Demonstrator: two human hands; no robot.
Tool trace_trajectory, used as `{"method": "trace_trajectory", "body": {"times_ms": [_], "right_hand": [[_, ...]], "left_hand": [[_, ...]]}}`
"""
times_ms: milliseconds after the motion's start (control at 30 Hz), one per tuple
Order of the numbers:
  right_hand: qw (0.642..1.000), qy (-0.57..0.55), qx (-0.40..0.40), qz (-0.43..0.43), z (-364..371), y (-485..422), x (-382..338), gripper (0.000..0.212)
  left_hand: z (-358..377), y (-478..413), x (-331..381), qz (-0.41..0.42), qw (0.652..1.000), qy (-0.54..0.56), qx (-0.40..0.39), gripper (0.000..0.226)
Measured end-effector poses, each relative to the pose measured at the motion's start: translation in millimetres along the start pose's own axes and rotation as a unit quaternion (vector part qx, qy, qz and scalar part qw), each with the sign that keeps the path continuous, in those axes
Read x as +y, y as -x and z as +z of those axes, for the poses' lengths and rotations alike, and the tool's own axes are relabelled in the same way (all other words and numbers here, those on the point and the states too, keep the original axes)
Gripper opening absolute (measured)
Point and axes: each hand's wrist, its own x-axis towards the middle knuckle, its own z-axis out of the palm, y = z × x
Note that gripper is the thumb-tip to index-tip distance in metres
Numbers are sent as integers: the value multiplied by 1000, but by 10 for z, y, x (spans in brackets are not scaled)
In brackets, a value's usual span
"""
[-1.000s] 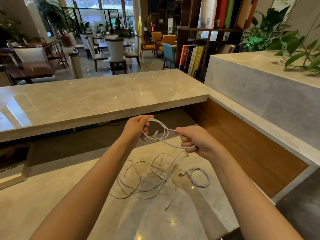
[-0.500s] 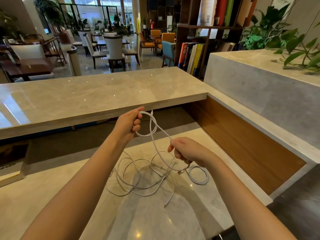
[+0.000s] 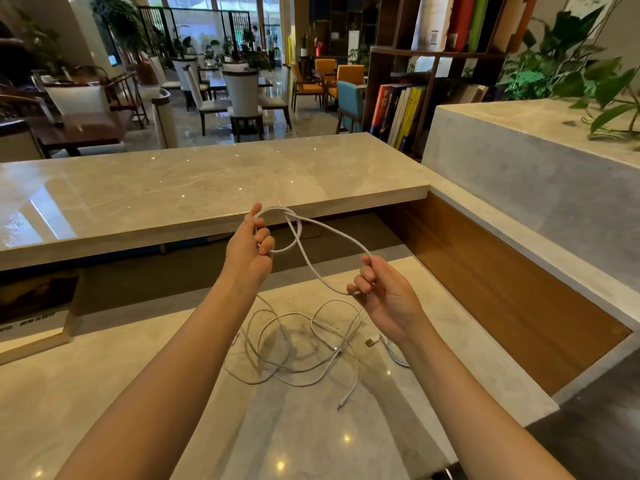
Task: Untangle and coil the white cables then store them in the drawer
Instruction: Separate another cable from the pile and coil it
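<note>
A white cable (image 3: 332,233) hangs in a loose loop in the air between my two hands. My left hand (image 3: 251,247) holds the loop's upper end, fingers curled round small turns of it. My right hand (image 3: 381,292) pinches the same cable lower and to the right. Below them a tangle of white cables (image 3: 298,351) lies on the lower marble desk (image 3: 104,393), one plug end (image 3: 341,405) pointing toward me. A small coiled white cable (image 3: 394,353) with a plug (image 3: 370,342) lies partly behind my right forearm. No drawer is in view.
A raised marble counter (image 3: 173,188) runs across behind the desk. A wooden panel (image 3: 502,282) and a grey stone ledge (image 3: 536,174) close off the right side. A framed sign (image 3: 31,306) stands at the left. Bookshelves, plants and chairs lie beyond.
My hands have moved apart: the right hand dropped, then rose and shifted right with the cable. The loop between the hands has widened. The tangle on the desk stays put.
</note>
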Motion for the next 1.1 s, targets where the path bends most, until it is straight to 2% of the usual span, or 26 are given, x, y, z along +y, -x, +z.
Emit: {"method": "trace_trajectory", "body": {"times_ms": [67,133,200,267,400,467,533,600,667,733,833,900,967,1100], "right_hand": [[999,8,-14,30,48,-7,11,19],[987,152,-18,37,58,-7,-35,21],[947,318,-14,36,47,7,-78,23],[908,417,3,29,63,17,-76,24],[834,552,6,-27,211,-25,60,16],[793,605,-9,-65,325,-62,85,18],[772,629,-14,-87,441,-97,58,17],[781,618,1,-86,512,-130,41,13],[811,578,20,-82,569,-132,30,12],[840,538,17,-70,609,-100,1,18],[879,476,-36,0,629,0,-62,35],[883,467,-42,16,619,42,-82,33],[880,475,-2,-22,606,50,-85,23],[876,476,31,-65,565,47,-75,18]], "left_hand": [[12,13,-17,4,1000,-9,8,24],[7,19,23,16,999,-35,24,23],[-4,16,94,27,997,-66,37,22],[-3,34,142,26,996,-74,34,22],[90,223,56,-13,1000,-14,-4,25],[165,357,-44,-21,999,-17,-23,24],[227,451,-123,-15,998,-41,-35,24],[252,511,-165,8,995,-86,-45,26],[233,555,-207,38,986,-155,-49,28],[192,597,-259,82,964,-250,-41,29],[171,617,-305,162,924,-347,-14,28],[179,626,-321,185,907,-379,-11,27],[180,634,-356,187,888,-420,-18,27],[145,619,-426,147,871,-469,-8,27]]}}
